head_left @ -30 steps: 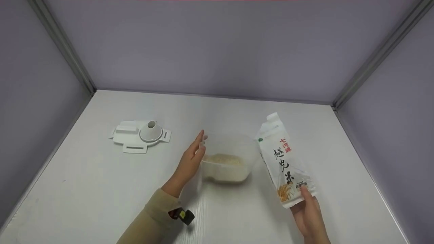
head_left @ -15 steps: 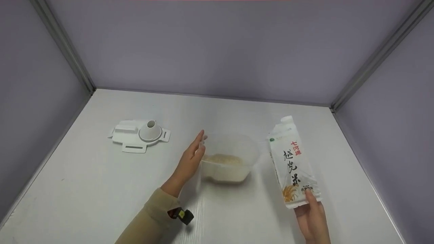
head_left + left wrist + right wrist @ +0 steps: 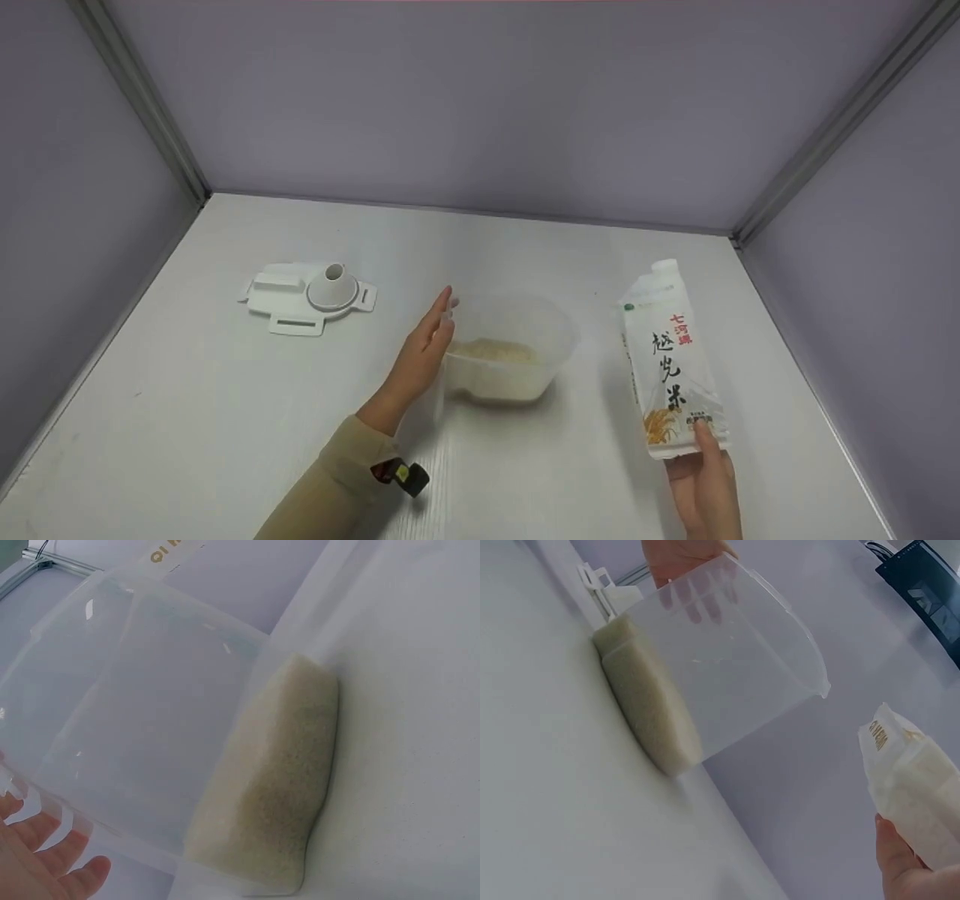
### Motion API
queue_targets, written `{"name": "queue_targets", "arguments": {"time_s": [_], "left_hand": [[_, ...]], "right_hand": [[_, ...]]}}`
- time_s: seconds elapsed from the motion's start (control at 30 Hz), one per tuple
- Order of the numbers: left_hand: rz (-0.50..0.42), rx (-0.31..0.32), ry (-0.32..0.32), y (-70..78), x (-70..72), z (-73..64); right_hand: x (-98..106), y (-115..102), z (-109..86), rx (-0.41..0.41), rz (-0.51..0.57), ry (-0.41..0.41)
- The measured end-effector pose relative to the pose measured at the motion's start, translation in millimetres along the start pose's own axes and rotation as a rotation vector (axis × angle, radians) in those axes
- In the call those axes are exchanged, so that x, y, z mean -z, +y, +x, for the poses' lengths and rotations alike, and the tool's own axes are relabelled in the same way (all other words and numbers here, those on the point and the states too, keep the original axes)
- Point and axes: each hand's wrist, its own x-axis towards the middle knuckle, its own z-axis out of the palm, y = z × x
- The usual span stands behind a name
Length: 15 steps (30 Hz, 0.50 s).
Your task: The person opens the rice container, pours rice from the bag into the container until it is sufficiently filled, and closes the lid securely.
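White rice bag (image 3: 671, 360), held tilted to the right of the translucent rice container and apart from its rim; the bag's narrow top corner points away from the person. The right hand (image 3: 706, 480) grasps the bag's lower end, thumb over the printed face. The translucent rice container (image 3: 553, 330) stands on the white table (image 3: 187, 420); rice (image 3: 645, 697) fills its lower part, below the open mouth. The left hand (image 3: 420, 356), fingers extended, lies against the container's left wall near the rim. A gap of tabletop separates the container from the bag. Well left of the container rests a white plastic fitting with a hollow cone (image 3: 304, 296). Beyond the container, tabletop extends to its rear edge at the back wall (image 3: 450, 112); the right edge lies past the bag.
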Motion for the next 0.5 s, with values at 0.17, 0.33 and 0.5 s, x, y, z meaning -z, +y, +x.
{"name": "queue_targets", "arguments": {"time_s": [0.17, 0.33, 0.5], "left_hand": [[0.006, -0.002, -0.001, 10.6, 0.7, -4.3], [0.006, 0.012, 0.006, 10.3, -0.4, -4.9], [0.01, 0.012, 0.016, 8.9, -1.4, -4.5]], "right_hand": [[3, 0, 0.4, -0.012, 0.042, 0.018], [6, -2, 4.3, -0.012, 0.042, 0.04], [13, -1, 8.8, -0.018, 0.113, 0.086]]}}
